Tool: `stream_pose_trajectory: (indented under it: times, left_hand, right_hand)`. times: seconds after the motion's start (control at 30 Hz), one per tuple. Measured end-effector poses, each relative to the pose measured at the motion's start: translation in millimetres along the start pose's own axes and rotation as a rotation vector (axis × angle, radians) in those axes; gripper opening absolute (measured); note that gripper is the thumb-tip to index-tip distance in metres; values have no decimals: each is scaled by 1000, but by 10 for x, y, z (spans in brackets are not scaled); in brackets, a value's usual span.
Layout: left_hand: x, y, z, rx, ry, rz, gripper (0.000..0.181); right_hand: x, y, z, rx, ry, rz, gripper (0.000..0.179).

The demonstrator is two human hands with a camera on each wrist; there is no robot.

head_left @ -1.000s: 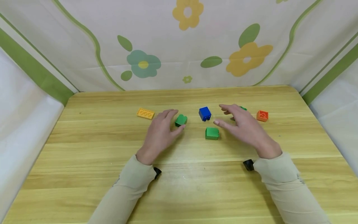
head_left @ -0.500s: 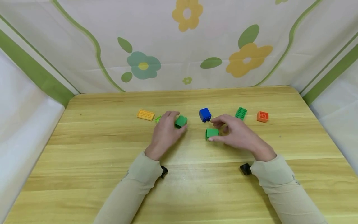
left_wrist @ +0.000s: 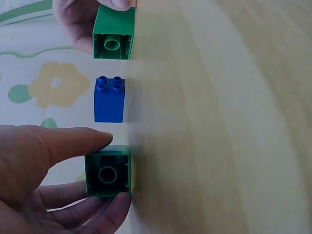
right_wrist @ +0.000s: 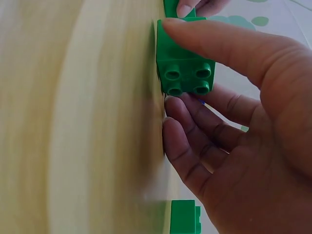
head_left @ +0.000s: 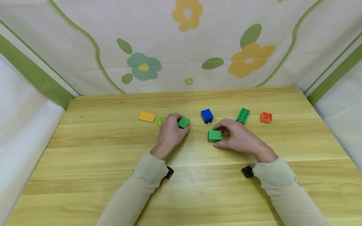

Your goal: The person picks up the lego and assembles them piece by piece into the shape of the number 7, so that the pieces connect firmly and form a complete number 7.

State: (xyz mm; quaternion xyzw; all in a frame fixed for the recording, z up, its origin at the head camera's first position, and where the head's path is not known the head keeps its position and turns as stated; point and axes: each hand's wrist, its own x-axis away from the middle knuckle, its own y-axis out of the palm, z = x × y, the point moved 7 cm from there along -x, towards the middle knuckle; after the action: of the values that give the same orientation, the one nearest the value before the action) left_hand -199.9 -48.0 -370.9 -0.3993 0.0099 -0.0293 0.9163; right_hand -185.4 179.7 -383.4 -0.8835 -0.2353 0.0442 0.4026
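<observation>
My left hand [head_left: 171,130] pinches a green building brick [head_left: 184,122] left of centre, its thumb on one side and fingers on the other. In the left wrist view that brick [left_wrist: 108,174] shows its hollow underside with a round tube. My right hand [head_left: 238,138] grips a second green brick [head_left: 214,136], which lies on its side, between thumb and fingers. Its studs [right_wrist: 187,80] face my palm in the right wrist view. Behind and between both hands sits a blue brick [head_left: 207,116], lying on its side with its studs toward me.
To the left lie a yellow-orange flat brick [head_left: 147,116] and a lime green piece [head_left: 159,121], partly hidden by my left hand. A long green brick [head_left: 243,115] and an orange-red brick [head_left: 266,117] lie at the right. A flowered cloth [head_left: 169,47] hangs behind the wooden table [head_left: 198,194].
My right hand has come left and down from near the long green brick to the nearer green brick and taken hold of it. My left hand has closed its fingers on the other green brick.
</observation>
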Motion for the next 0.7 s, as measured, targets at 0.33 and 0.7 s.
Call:
stream_pose_trajectory:
  times: [0.33,0.7]
  left_hand:
    - [16,-6,36,40,7,-5,40]
    - [133,13,28,118,-19,-54,39]
  right_hand:
    - [-5,0,10,-2,4,0,40]
    - [-5,6,23,-17,10,21,34]
